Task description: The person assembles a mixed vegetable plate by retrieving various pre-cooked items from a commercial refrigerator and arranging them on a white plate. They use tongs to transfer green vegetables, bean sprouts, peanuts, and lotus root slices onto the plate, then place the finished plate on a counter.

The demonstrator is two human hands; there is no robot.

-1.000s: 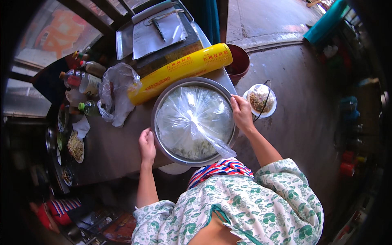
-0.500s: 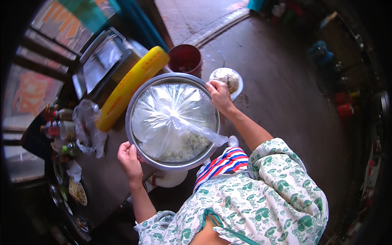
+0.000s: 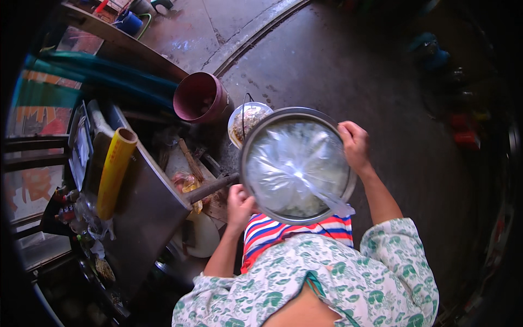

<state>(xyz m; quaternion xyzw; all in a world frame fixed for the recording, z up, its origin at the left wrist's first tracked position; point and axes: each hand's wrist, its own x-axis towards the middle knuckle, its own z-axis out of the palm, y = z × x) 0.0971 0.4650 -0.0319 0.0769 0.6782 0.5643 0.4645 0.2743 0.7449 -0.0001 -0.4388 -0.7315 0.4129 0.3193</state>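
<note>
two hands share one load in my remote view: a metal basin [image 3: 294,112], held in front of the waist over the striped clothing [image 3: 267,235] and apart from the tabletop [image 3: 144,220]. i read the wide spacing as balance: the left hand [image 3: 240,207] has its grip on the lower left rim, and the right hand [image 3: 356,146] is clasped on the upper right rim, so the weight hangs between them. some left fingers are hidden from me. clear plastic [image 3: 286,163] spans the basin, probably to keep what is inside covered; its gathered neck trails over the lower right rim. a yellow roll [image 3: 115,174] lies on the tabletop, perhaps parked within reach. beyond the basin stand a dark red bucket [image 3: 218,106] and, nearer, a white dish [image 3: 232,129].
</note>
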